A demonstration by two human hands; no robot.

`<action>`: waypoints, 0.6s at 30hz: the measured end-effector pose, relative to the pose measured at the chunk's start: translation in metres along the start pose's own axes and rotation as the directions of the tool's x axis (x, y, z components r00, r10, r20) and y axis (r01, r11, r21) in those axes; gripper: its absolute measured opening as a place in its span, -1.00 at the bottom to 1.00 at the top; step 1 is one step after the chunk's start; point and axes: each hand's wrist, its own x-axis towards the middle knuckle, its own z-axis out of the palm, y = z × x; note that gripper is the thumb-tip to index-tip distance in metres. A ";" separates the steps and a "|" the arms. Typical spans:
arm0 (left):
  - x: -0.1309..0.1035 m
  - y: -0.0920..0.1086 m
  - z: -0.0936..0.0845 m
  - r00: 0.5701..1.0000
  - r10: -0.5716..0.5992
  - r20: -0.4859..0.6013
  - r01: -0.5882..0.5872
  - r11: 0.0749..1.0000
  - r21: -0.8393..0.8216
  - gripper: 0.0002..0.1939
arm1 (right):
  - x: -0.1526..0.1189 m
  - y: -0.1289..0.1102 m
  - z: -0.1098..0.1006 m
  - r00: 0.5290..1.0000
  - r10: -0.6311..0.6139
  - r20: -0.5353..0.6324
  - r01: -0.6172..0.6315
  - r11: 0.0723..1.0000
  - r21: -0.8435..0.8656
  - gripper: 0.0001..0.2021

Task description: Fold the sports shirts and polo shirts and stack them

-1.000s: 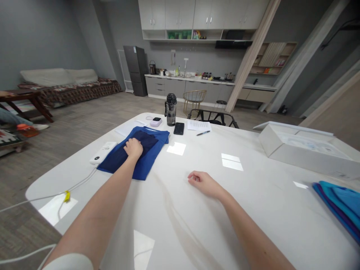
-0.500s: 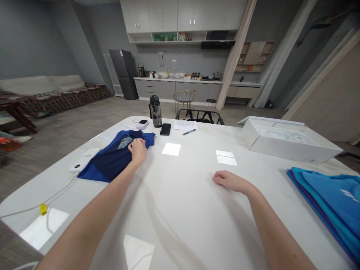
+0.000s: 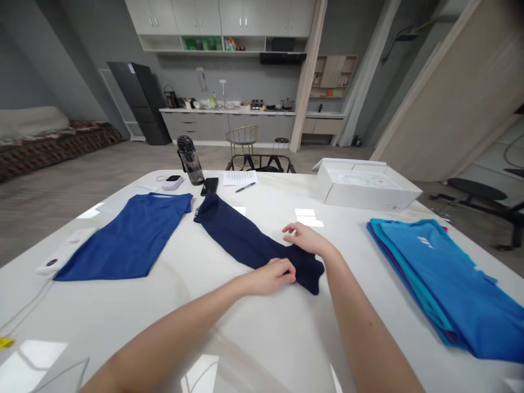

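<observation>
A dark navy garment [image 3: 245, 234] lies bunched lengthwise across the middle of the white table. My left hand [image 3: 272, 275] is closed on its near edge, fingers curled into the cloth. Over its far edge, close to the right end, is my right hand [image 3: 305, 238], with fingers apart and slightly bent. A royal blue garment [image 3: 131, 234] lies spread flat at the left. On the right sits a stack of folded blue and teal garments [image 3: 442, 273], with purple cloth showing between the layers.
An open white box [image 3: 364, 194] stands at the back right. Along the far edge are a dark bottle [image 3: 190, 161], a phone [image 3: 209, 186], a pen [image 3: 245, 187], printed paper [image 3: 233, 178] and a small lilac device [image 3: 172, 183]. A white power strip [image 3: 67, 251] with cables lies left.
The navy garment has moved right, off the royal blue one, along with my left hand. My right hand's fingers have spread over the cloth. The view has turned right.
</observation>
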 end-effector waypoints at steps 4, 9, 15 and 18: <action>0.006 0.001 -0.013 0.989 -0.147 -0.017 0.143 0.980 -0.135 -0.83 | 0.000 0.003 0.008 0.980 0.039 0.194 -0.049 0.998 0.045 -0.73; 0.017 -0.065 -0.069 0.568 -0.283 -0.773 0.683 0.685 0.252 -0.62 | -0.004 -0.011 0.024 0.959 0.025 0.283 -0.003 0.997 -0.077 -0.65; 0.044 -0.114 -0.084 0.596 -0.496 -0.631 0.793 0.487 0.367 -0.26 | -0.015 -0.039 0.034 0.865 0.146 0.479 -0.058 0.979 -0.194 -0.54; 0.065 -0.114 -0.071 0.695 -0.460 -0.553 0.717 0.504 0.482 -0.24 | -0.024 -0.054 0.036 0.728 0.188 0.659 -0.079 0.978 -0.191 -0.61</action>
